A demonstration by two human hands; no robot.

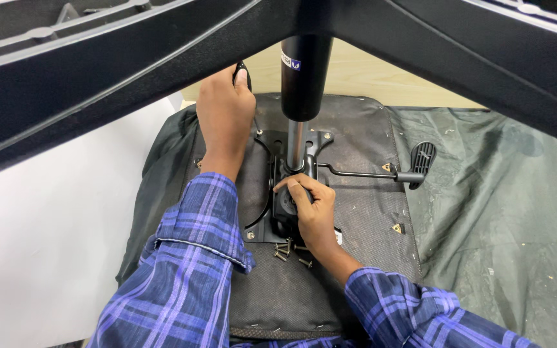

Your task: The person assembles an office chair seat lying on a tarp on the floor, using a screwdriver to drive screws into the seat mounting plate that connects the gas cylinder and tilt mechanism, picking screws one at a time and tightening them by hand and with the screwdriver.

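An office chair lies upside down, its black seat underside [362,193] facing me. A black metal mechanism plate [262,193] is fixed to it, with a gas cylinder [303,77] rising from it to the star base legs [98,77] across the top. My left hand [225,119] reaches up behind a leg and grips a small black object, mostly hidden. My right hand [314,216] rests on the black mechanism housing, fingers curled against it at the foot of the cylinder. Several loose screws [288,250] lie just below the plate, by my right wrist.
A black lever with a paddle handle [420,161] sticks out to the right of the mechanism. A dusty dark green cloth [504,212] lies under the seat and spreads right. A white surface [40,245] is at the left, a pale wooden board [381,80] behind.
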